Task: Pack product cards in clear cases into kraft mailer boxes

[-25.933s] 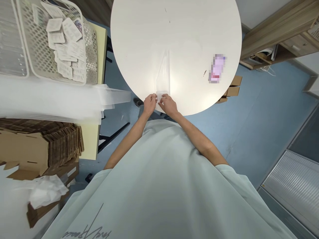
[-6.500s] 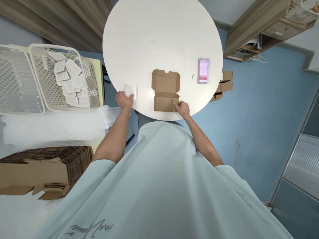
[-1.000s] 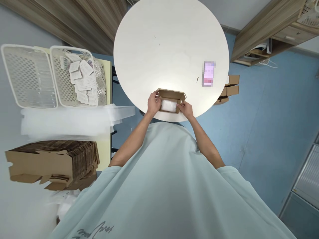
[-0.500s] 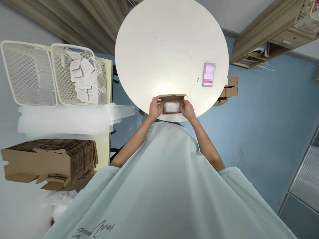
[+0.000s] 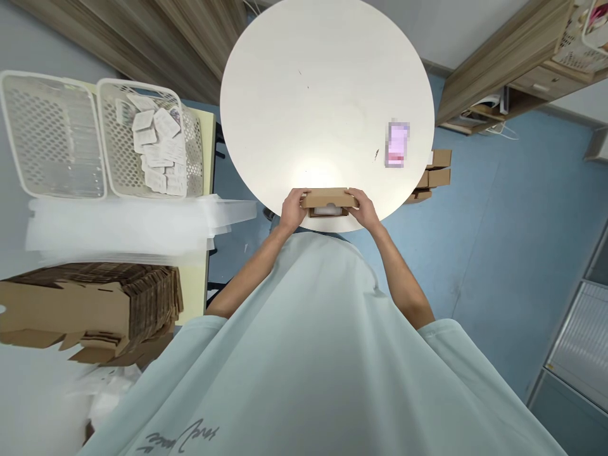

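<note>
A small brown cardboard box (image 5: 329, 196) rests at the near edge of the round white table (image 5: 323, 82). Its lid is tilted partway down over the opening. Inside, part of a white wrapped item (image 5: 327, 209) shows below the lid's front edge. My left hand (image 5: 293, 208) grips the box lid's left end, fingers bent round the corner. At the other end my right hand (image 5: 365, 208) holds the lid's right corner, its fingers curled over the edge. The fingertips under the lid are partly hidden.
A blurred pinkish phone-like object (image 5: 398, 144) lies on the table's right. Left, a side table bears white baskets (image 5: 142, 139), one with white packets (image 5: 161, 152), white foam sheets (image 5: 118, 231) and stacked flat cardboard boxes (image 5: 90, 310). Brown boxes (image 5: 439, 168) sit beyond the table's right edge.
The lid has swung from standing upright at the far side down over the box, covering most of the white item. Both hands have shifted from the box's sides to the lid's ends.
</note>
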The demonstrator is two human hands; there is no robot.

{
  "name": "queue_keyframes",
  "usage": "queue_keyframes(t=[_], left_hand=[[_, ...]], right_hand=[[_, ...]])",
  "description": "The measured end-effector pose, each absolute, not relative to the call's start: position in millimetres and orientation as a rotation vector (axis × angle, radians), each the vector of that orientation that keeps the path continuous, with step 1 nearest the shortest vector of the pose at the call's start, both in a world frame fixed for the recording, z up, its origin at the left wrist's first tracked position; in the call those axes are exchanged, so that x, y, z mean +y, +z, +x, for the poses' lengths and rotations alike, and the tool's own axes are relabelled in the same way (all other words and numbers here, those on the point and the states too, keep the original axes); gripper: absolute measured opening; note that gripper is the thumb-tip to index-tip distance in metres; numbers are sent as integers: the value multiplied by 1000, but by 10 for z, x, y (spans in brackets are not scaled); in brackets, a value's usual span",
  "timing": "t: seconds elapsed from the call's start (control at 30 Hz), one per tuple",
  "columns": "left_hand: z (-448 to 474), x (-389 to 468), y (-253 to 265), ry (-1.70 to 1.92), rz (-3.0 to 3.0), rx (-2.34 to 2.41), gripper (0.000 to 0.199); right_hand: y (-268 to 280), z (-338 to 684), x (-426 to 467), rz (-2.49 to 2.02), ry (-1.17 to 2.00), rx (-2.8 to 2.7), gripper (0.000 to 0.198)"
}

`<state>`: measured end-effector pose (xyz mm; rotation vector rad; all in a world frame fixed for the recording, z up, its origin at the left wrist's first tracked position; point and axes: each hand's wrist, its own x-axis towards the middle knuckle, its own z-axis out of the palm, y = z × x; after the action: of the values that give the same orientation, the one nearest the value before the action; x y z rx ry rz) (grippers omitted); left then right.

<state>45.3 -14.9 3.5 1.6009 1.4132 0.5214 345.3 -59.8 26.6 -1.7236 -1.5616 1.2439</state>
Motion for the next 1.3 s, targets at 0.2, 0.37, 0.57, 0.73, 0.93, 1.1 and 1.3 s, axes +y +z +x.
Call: queue_keyframes(t=[0.2, 0.37, 0.57, 0.73, 0.93, 1.1, 1.3], left_hand=[[434, -324, 110, 459, 1681, 1352, 70], [388, -613, 143, 342, 1740, 1321, 88], [353, -746, 30, 163, 1747, 1265, 93], [415, -640, -86, 221, 1745, 1262, 88], [501, -566, -161, 385, 1629, 1402, 83], [550, -596, -130, 340, 1625, 1425, 80], [626, -576, -132, 288, 1579, 1482, 73]], right_hand=[[427, 3445, -692, -1876, 1176, -1870, 72], [416, 3375, -844, -2044, 1150, -1994, 83], [260, 3211, -1035, -2121, 1125, -2074, 95], [177, 3121, -969, -2176, 1092, -2074, 93], [202, 3081, -846, -2175, 957, -2025, 91], [222, 3034, -952, -2231, 964, -1990, 83], [163, 2975, -982, -2279, 968, -2029, 80]])
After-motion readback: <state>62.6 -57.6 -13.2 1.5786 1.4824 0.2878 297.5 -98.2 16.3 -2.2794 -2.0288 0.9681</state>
